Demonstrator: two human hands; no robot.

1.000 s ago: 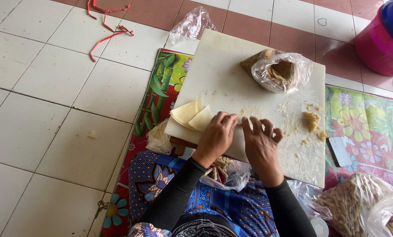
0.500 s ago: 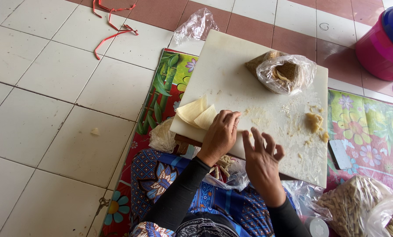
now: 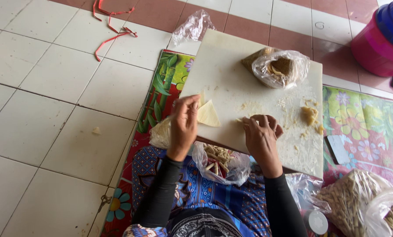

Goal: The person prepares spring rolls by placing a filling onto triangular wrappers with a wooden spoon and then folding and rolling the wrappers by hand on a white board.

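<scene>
Pastry sheets [image 3: 208,115] pinched by left hand [image 3: 184,125] fingers; right hand [image 3: 260,136] fingers curled on white board [image 3: 231,79], grasp unclear.

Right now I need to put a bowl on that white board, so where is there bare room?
The white board is bare along its far-left part, between the clear bag of filling and the left hand. The near edge is crowded: both hands, the pale wrappers, and filling crumbs beyond the right hand.

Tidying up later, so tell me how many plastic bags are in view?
6: empty by the board's far corner, filling bag on the board, one under the left hand, lap, two at right; more may hide.
</scene>
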